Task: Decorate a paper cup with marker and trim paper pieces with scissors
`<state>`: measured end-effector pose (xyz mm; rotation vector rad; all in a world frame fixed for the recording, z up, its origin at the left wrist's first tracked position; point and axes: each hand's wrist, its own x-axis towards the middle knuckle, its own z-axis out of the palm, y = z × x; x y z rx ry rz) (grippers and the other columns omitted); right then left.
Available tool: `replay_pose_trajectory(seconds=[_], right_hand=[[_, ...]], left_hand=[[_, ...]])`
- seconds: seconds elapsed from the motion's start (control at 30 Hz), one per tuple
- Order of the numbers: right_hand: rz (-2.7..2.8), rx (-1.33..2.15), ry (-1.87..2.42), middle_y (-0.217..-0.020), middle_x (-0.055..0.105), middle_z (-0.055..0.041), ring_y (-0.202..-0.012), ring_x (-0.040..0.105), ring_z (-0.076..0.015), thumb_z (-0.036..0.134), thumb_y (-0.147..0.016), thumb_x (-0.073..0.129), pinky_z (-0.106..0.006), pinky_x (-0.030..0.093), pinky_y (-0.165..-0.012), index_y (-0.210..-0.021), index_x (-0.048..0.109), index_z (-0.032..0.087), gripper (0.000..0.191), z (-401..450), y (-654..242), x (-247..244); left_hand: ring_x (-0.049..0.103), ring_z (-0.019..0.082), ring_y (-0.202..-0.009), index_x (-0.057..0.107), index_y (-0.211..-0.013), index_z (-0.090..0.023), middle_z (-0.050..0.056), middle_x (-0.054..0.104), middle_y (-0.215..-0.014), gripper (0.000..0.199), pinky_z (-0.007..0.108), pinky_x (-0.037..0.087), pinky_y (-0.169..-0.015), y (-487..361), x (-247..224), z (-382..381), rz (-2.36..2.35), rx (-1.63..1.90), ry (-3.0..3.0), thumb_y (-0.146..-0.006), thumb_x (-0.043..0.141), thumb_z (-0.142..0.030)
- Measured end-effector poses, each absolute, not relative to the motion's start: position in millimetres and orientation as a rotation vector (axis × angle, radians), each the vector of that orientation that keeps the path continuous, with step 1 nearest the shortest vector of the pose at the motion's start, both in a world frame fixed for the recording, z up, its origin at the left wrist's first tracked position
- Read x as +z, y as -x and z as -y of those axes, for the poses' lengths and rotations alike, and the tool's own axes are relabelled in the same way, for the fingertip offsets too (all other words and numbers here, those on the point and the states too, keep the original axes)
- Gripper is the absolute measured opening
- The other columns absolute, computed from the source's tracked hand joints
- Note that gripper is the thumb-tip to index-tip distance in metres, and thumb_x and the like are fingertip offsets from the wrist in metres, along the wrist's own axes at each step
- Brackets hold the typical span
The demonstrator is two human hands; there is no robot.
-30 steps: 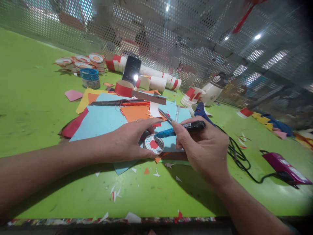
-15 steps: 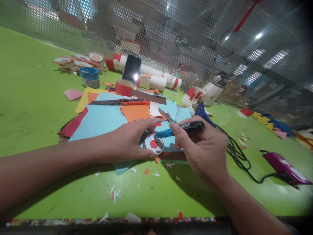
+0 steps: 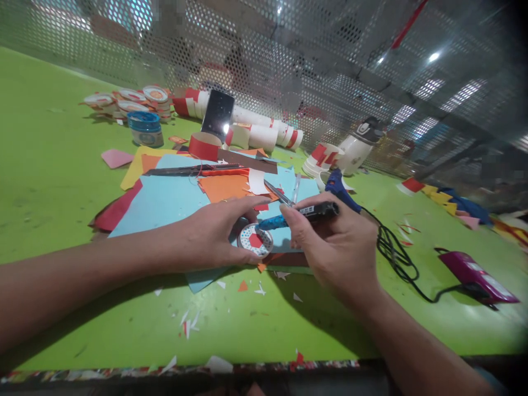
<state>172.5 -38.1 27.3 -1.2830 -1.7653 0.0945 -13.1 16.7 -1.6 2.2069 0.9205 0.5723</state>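
There, I saw the right hand (image 3: pixel 342 247) pinch the marker (image 3: pixel 317 211), long axis slanting, blue end leftward and down at the dotted disc (image 3: pixel 256 241), black end rightward; the left hand (image 3: pixel 214 228) clasped that disc, dotted face up, over blue paper (image 3: pixel 152 206).

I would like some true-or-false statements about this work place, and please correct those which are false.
1. The left hand holds a small round piece with a red centre. True.
2. The marker lies loose, touched by neither hand. False: the right hand holds it.
3. In the picture, the blue-topped jar is to the left of the phone. True.
4. The large sheet near the left hand is black. False: it is light blue.
5. The magenta device is to the right of both hands in the picture. True.
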Motion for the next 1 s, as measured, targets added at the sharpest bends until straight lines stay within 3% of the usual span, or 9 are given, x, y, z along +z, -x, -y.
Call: replay_pose_trajectory(seconds=[0.13, 0.33, 0.6, 1.0], right_hand=[[1.618, 0.122, 1.286, -0.053, 0.057, 0.0049, -0.044, 0.051, -0.0098, 0.033, -0.084, 0.068, -0.024, 0.043, -0.045, -0.071, 0.061, 0.020, 0.019, 40.9, -171.1, 31.4], [1.642, 0.115, 1.333, -0.052, 0.054, 0.0049, -0.044, 0.048, -0.0091, 0.034, -0.083, 0.069, -0.024, 0.041, -0.044, -0.068, 0.061, 0.020, 0.022, 39.0, -170.5, 30.7], [1.673, 0.116, 1.321, -0.051, 0.055, 0.0053, -0.044, 0.048, -0.0083, 0.036, -0.083, 0.068, -0.022, 0.041, -0.045, -0.068, 0.061, 0.018, 0.025, 37.1, -171.3, 27.4], [1.624, 0.160, 1.351, -0.051, 0.053, 0.0048, -0.044, 0.047, -0.0090, 0.039, -0.083, 0.068, -0.023, 0.040, -0.044, -0.068, 0.061, 0.018, 0.026, 37.7, -170.7, 27.2]], left_hand=[[0.061, 0.025, -0.101, 0.045, -0.137, -0.023, 0.008, 0.063, -0.119, 0.073, 0.035, 0.048, -0.084, 13.1, -1.7, -16.8, -0.908, 0.569, -2.234, -0.072, 0.073, -0.042], [0.060, 0.026, -0.107, 0.038, -0.143, -0.023, 0.010, 0.061, -0.125, 0.083, 0.037, 0.048, -0.089, 13.3, -3.1, -16.9, -0.911, 0.595, -2.228, -0.071, 0.074, -0.040], [0.060, 0.027, -0.107, 0.045, -0.138, -0.024, 0.009, 0.062, -0.127, 0.075, 0.037, 0.048, -0.089, 12.8, -2.1, -16.7, -0.889, 0.607, -2.242, -0.070, 0.075, -0.038], [0.060, 0.027, -0.107, 0.037, -0.144, -0.020, 0.012, 0.061, -0.127, 0.086, 0.037, 0.048, -0.089, 12.9, -1.6, -16.0, -0.907, 0.599, -2.225, -0.069, 0.076, -0.039]])
